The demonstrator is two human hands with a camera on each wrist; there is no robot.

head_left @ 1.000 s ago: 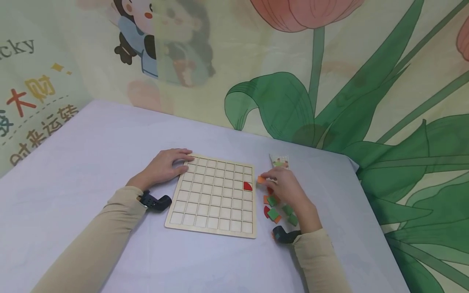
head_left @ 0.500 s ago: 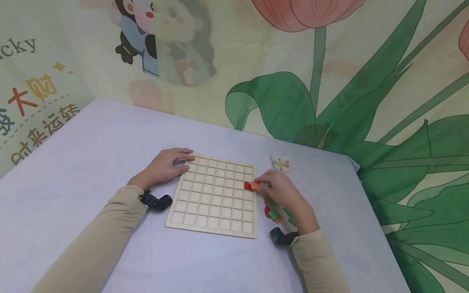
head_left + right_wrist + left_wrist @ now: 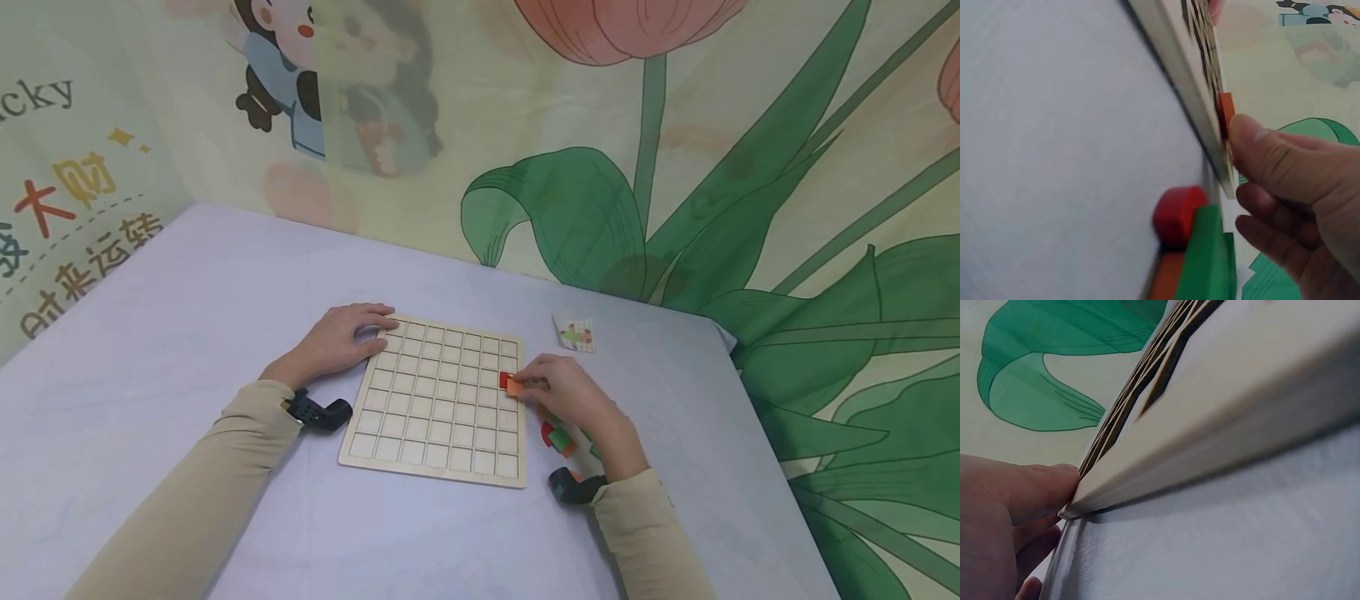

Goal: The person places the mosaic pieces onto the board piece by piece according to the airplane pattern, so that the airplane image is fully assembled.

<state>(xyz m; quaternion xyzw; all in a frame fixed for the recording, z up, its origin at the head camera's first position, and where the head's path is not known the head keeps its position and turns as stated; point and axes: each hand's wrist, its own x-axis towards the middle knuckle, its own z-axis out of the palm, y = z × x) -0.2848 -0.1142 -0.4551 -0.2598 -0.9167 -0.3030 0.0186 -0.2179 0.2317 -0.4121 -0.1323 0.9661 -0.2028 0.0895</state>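
A wooden grid board [image 3: 435,400] lies on the table, divided into many small square recesses. My left hand [image 3: 337,337] rests at its upper left corner, thumb at the left edge and fingers reaching the top edge; the left wrist view shows the thumb [image 3: 1047,490] against the board's rim. A red tile [image 3: 505,380] sits in a recess near the right edge. With thumb and fingers, my right hand [image 3: 566,387] pinches an orange tile [image 3: 514,387] over the board's right side, beside and just below the red tile. Its fingertips partly cover the orange tile.
Loose red, green [image 3: 559,440] and orange pieces lie right of the board, partly hidden under the right forearm. A small printed card [image 3: 575,335] lies beyond the right hand. The white-covered table [image 3: 262,267] ends at a printed backdrop [image 3: 405,200].
My right hand has carried the orange tile left and slightly down, from beside the board to over its right column, below the red tile. The left hand stays in place.
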